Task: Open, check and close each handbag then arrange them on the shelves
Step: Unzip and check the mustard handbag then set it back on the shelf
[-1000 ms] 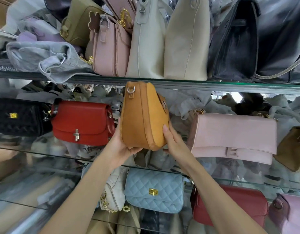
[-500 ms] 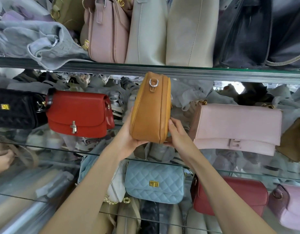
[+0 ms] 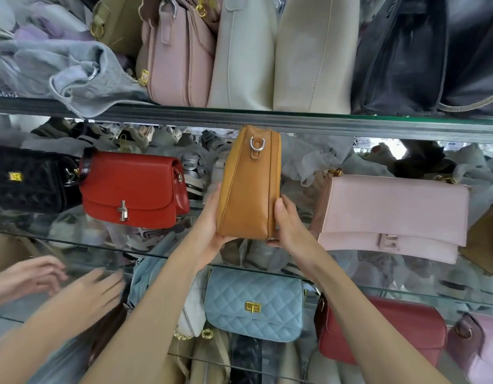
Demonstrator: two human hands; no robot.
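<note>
Filling the gap between red bag [image 3: 131, 189] and pink bag [image 3: 392, 214], mustard handbag [image 3: 248, 187].

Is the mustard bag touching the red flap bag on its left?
Apart. The head view shows shelf clutter in a clear gap between the mustard bag and the red flap bag.

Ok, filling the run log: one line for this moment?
mustard handbag | end-on, closed | left hand, right hand hold base | between red handbag, pink handbag
</note>
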